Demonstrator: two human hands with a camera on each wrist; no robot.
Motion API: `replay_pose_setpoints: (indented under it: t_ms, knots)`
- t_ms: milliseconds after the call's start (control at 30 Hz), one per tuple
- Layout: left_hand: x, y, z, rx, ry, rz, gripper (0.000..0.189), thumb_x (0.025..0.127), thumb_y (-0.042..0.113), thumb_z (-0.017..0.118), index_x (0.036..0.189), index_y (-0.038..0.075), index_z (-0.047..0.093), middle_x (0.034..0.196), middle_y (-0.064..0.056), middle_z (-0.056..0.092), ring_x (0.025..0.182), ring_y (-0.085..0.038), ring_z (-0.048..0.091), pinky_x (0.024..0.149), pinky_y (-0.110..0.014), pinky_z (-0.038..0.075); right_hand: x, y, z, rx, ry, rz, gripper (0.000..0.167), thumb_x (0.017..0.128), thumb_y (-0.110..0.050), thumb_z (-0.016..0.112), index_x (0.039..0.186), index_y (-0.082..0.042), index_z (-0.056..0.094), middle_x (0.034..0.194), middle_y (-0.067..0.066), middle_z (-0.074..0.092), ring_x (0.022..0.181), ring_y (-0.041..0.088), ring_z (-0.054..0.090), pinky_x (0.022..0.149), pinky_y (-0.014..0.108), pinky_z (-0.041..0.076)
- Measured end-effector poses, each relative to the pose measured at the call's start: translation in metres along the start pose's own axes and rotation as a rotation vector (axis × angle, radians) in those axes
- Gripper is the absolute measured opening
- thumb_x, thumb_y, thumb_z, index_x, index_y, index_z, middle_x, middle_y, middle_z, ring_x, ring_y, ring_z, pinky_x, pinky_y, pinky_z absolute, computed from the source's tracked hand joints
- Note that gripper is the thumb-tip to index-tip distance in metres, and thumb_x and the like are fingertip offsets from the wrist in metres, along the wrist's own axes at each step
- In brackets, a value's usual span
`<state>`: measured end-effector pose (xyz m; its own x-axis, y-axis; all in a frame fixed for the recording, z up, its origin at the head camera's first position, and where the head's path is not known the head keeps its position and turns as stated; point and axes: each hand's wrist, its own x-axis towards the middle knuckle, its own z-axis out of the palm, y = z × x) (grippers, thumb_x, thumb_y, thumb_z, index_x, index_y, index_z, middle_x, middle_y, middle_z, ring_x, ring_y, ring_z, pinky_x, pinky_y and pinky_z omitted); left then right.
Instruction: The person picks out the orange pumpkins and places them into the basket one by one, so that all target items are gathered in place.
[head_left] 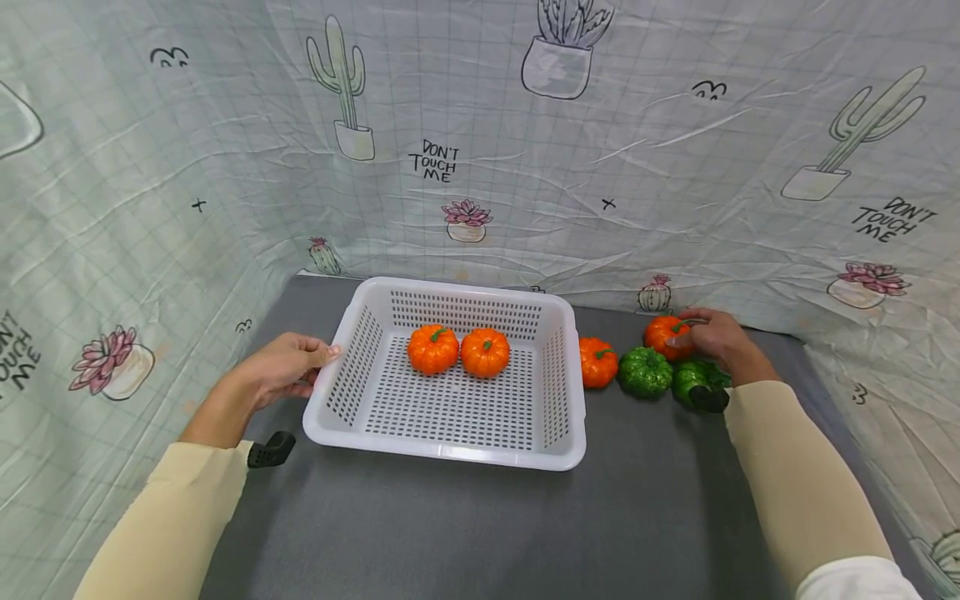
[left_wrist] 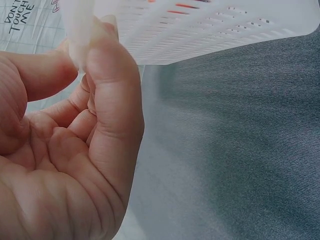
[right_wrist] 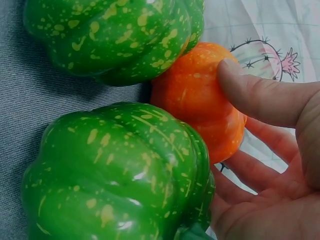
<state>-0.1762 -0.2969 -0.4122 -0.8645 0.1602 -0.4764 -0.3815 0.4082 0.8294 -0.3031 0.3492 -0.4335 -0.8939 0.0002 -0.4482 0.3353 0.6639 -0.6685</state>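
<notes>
Head view: the right hand (head_left: 723, 342), right of centre, is holding a ribbed, glossy orange pumpkin (head_left: 662, 337) in a narrow grip; in the right wrist view the thumb is pressing its side, while the fingertips are disappearing behind it. A black wrist device (head_left: 708, 399) is covering part of a yellow-speckled, lobed green pumpkin (head_left: 687, 377); a second such green pumpkin (head_left: 645, 372) is sitting just left of it. Both are being cut off by the right wrist frame's edges. The wall of a white, rectangular, slotted plastic basket (head_left: 450, 451) is hiding the left edge of another orange pumpkin (head_left: 599, 363). Mid-frame, two orange pumpkins (head_left: 432, 350) (head_left: 485, 352) are resting inside the basket, showing only as orange slivers through its slots in the left wrist view. The left hand (head_left: 287, 367), left of centre, is pinching the basket's rim, which is blurring there. The dark grey tabletop (head_left: 450, 533) is showing a fine woven texture.
</notes>
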Motion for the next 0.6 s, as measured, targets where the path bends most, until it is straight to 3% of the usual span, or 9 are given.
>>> replay_pose_setpoints:
  t_ms: [267,467,600]
  knots:
    - [-0.0002,0.0013,0.001,-0.003,0.006,-0.001,0.043,0.11,0.03,0.053,0.125,-0.009,0.061,0.094,-0.002,0.071,0.086,-0.015,0.067,0.076,-0.037,0.06,-0.0002,0.0025,0.003,-0.012,0.08,-0.026,0.08,0.096,-0.024,0.074,0.159,0.002,0.033,0.161,0.039,0.027,0.136,0.051,0.045,0.108,0.058,0.047]
    - [-0.0005,0.0018,0.0013,-0.002,0.01,0.003,0.042,0.11,0.03,0.054,0.124,-0.008,0.062,0.094,-0.002,0.071,0.085,-0.016,0.067,0.075,-0.036,0.06,0.0011,0.0069,0.0045,-0.03,0.123,-0.052,0.078,0.095,-0.027,0.076,0.156,0.004,0.04,0.157,0.039,0.036,0.131,0.05,0.051,0.093,0.047,0.056]
    - [-0.001,0.0015,0.0012,-0.002,0.007,0.006,0.042,0.11,0.03,0.053,0.124,-0.008,0.062,0.095,-0.003,0.072,0.086,-0.016,0.067,0.075,-0.037,0.06,-0.0005,0.0078,0.0047,-0.044,0.127,-0.069,0.079,0.095,-0.028,0.076,0.157,0.005,0.038,0.156,0.04,0.036,0.13,0.048,0.051,0.092,0.044,0.055]
